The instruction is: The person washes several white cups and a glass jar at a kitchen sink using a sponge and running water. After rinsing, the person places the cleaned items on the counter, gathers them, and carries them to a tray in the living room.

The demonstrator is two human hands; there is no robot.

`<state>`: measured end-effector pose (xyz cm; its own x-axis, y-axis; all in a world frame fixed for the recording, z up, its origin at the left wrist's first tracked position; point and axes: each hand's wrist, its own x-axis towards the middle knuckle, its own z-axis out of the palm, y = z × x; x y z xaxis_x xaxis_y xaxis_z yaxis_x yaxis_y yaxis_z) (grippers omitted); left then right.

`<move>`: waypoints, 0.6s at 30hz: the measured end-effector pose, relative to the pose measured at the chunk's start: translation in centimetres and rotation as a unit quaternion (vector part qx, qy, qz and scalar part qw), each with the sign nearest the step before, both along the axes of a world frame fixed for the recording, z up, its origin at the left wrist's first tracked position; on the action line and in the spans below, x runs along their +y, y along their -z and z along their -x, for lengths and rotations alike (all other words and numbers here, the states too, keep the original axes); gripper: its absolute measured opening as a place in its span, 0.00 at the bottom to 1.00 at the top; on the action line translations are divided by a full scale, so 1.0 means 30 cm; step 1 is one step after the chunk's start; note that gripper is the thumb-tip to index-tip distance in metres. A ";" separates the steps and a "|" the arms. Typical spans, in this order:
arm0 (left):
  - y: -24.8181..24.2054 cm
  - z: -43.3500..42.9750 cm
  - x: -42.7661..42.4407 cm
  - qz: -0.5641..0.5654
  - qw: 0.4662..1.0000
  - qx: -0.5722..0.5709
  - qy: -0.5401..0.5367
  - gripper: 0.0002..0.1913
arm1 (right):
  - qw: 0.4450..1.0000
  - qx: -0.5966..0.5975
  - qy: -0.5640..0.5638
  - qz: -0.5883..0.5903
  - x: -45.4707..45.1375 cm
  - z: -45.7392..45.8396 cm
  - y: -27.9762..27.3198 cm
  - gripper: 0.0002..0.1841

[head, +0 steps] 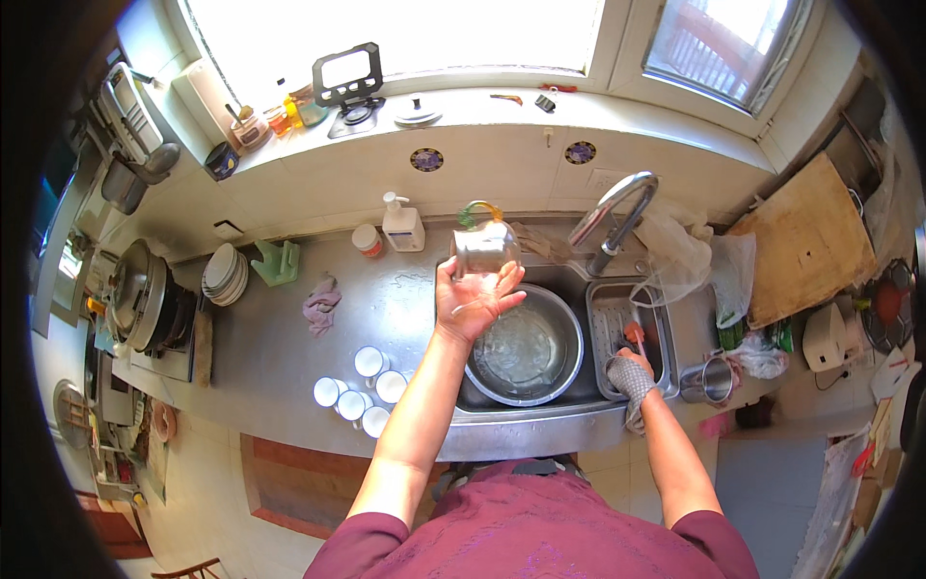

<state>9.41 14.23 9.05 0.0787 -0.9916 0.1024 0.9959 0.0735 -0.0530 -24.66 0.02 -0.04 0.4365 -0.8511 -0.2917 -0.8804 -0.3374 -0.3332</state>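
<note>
My left hand (474, 293) is raised over the sink, holding a clear glass cup (486, 246) tipped on its side. The cup's looped handle (480, 210) shades from green to amber. Below it, a round metal basin (576, 362) with water in it stands in the larger sink bowl. My right hand (638, 357) is at the smaller sink bowl, with a grey checked cloth (629, 380) gathered in it and hanging past the wrist. Close to its fingertips is a small orange-headed utensil (634, 333); whether the fingers touch it cannot be told.
Several white mugs (352, 405) stand on the steel counter (268, 362) at left, near a crumpled pink cloth (321, 305). A pump bottle (403, 228) is behind. The curved faucet (615, 217) rises behind the sink. Rightward are a metal cup (707, 382), plastic bags (673, 250) and a wooden board (810, 239).
</note>
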 end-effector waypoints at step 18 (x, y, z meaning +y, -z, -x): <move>0.064 0.108 0.008 -0.312 0.755 -0.534 -0.216 0.19 | 0.973 0.067 -0.190 0.116 -0.084 0.073 0.120 0.11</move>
